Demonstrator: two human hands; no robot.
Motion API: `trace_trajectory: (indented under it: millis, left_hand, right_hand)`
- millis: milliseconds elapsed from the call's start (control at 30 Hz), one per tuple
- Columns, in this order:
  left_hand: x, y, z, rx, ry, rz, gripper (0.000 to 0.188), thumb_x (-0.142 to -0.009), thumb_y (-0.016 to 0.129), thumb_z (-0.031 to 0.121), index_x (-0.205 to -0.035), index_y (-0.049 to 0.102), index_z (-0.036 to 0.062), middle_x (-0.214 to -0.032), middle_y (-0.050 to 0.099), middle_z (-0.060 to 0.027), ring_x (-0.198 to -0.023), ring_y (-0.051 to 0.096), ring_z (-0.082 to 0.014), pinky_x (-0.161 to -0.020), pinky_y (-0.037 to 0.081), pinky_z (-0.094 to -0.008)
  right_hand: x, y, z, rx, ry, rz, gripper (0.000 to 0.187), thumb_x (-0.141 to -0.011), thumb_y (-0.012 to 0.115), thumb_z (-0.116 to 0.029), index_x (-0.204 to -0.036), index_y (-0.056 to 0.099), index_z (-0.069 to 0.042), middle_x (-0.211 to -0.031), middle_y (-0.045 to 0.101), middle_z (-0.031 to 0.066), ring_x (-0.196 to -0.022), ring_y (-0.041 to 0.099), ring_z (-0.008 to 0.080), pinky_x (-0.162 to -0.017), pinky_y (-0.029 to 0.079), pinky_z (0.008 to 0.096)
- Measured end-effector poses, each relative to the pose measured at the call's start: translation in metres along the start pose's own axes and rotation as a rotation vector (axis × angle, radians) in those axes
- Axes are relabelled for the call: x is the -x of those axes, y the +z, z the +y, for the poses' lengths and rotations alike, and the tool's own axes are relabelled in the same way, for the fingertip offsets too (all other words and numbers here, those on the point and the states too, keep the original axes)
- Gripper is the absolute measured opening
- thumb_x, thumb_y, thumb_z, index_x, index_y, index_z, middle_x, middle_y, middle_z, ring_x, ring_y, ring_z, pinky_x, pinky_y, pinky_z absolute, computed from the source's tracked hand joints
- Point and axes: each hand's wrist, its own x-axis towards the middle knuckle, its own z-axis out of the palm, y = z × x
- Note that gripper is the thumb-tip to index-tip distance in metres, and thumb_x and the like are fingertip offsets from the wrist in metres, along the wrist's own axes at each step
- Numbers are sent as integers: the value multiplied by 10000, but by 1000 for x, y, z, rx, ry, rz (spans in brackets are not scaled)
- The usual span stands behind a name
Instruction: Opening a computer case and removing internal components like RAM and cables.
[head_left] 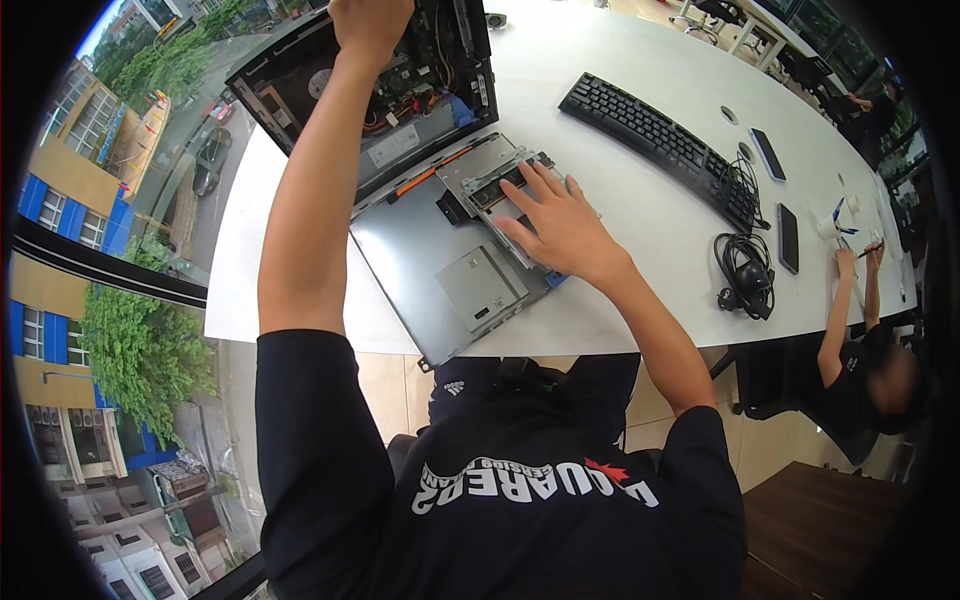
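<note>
An opened black desktop computer case (pixel 432 130) stands at the far left of the table, its circuit board and cables exposed. My left hand (pixel 372 28) is at the case's upper part; its fingers run out of the picture at the top, so their grip is hidden. Below the case lies a grey metal side panel (pixel 400 255), flat on the table. On the panel's upper right sits a metal drive bracket (pixel 478 172) with a dark slot. My right hand (pixel 560 225) rests on this bracket, palm down, fingers spread.
To the right are a black keyboard (pixel 650 135), a coiled black cable (pixel 746 275) and two dark phones, one nearer (pixel 788 238), one farther (pixel 767 155). Another person (pixel 870 365) sits at the table's right end, holding a pen. A window (pixel 110 290) borders the left side.
</note>
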Motion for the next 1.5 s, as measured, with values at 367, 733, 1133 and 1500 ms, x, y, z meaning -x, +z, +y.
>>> trace_trajectory:
  millis: [367,733,1133,1500]
  left_hand:
    - [1,-5,0,41,10,29,202,-868,761,191,-948,689,20,-807,726,-136,-792,731,-308,-733,581,-415]
    - [2,8,-9,-36,7,60,102,-881,696,118,-942,685,37,-814,725,-136,-808,733,-305,-723,582,-412]
    - [-15,43,-41,-56,68,-96,281,-849,688,145,-1128,698,175,-886,764,-120,-846,755,-349,-715,584,-476]
    - [-19,32,-34,-55,81,-64,134,-856,751,200,-939,693,111,-833,757,-106,-804,755,-324,-674,573,-448]
  right_hand:
    - [1,2,-1,-4,-7,9,683,-1058,428,-557,-1514,485,-52,-1617,359,257,-1525,297,429,-1218,230,640]
    - [77,-18,51,-459,230,421,560,-1044,573,-348,-1477,510,2,-1598,412,232,-1478,394,380,-1235,281,467]
    - [162,26,68,-153,493,406,486,-990,647,-251,-1390,583,17,-1577,466,167,-1475,396,363,-1252,246,491]
    - [162,25,70,-175,484,458,431,-963,673,-215,-1332,637,3,-1543,509,160,-1446,429,369,-1226,300,478]
